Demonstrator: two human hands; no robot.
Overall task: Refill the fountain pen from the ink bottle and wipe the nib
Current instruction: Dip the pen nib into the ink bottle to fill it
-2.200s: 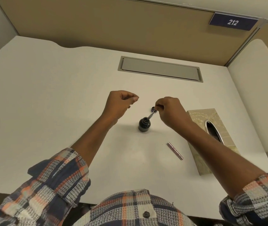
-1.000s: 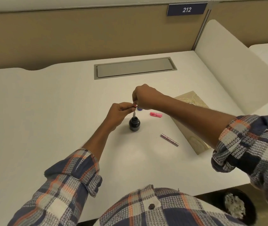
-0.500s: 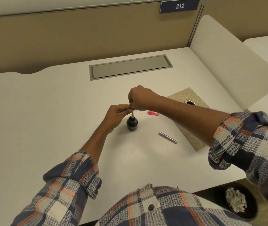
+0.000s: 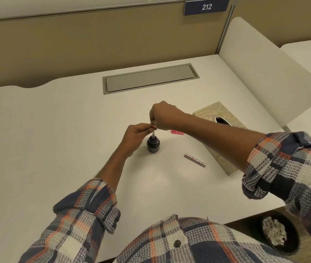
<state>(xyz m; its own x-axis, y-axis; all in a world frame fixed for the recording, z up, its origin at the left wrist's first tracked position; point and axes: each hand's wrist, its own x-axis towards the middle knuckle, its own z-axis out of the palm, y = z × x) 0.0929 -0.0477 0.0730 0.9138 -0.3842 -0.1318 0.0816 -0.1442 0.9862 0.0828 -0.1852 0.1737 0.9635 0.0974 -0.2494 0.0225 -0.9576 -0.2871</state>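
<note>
A small dark ink bottle (image 4: 153,144) stands open on the white desk (image 4: 46,139). The thin clear pen section (image 4: 153,134) stands upright with its lower end in the bottle's mouth. My right hand (image 4: 165,115) pinches its top from above. My left hand (image 4: 136,134) pinches the same top end from the left; a small red tip shows between the fingers. The nib is hidden inside the bottle. A metallic pink pen barrel (image 4: 195,160) lies on the desk to the right of the bottle.
A beige tissue box (image 4: 221,118) sits under my right forearm. A small pink piece (image 4: 177,132) lies behind the bottle. A grey cable hatch (image 4: 150,78) is set in the desk farther back. A bin with crumpled paper (image 4: 276,232) stands on the floor at lower right.
My left hand has come to the pen top and joined my right hand there. The pen section has gone from tilted to upright in the bottle. The camera has shifted left.
</note>
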